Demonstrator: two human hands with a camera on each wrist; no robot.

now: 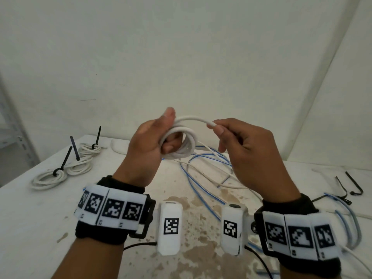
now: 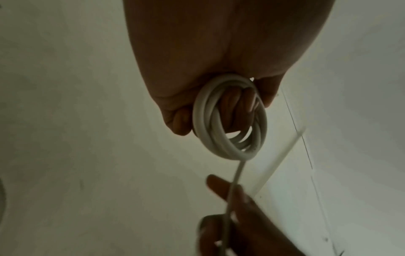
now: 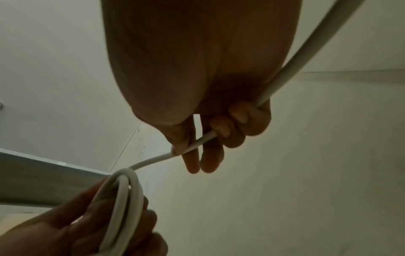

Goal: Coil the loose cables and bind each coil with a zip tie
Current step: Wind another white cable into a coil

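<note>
A white cable coil [image 1: 182,144] of several loops is held up above the table, with my left hand [image 1: 155,141] gripping it and its fingers through the ring. The left wrist view shows the same coil [image 2: 230,121] hanging from those curled fingers. One strand arcs from the coil's top to my right hand [image 1: 237,141], which pinches the cable's free length [image 3: 197,143] between thumb and fingers. The cable trails on past the right palm [image 3: 306,52]. Three finished white coils [image 1: 49,179] [image 1: 79,167] [image 1: 90,149], each bound with a black zip tie, lie at the table's left.
Loose white and blue-striped cables [image 1: 201,176] sprawl over the stained white table [image 1: 50,228] under my hands. Spare black zip ties [image 1: 354,185] lie at the right, beside more blue cable [image 1: 346,216]. A white wall stands close behind, and a metal shelf frame [image 1: 14,137] is at far left.
</note>
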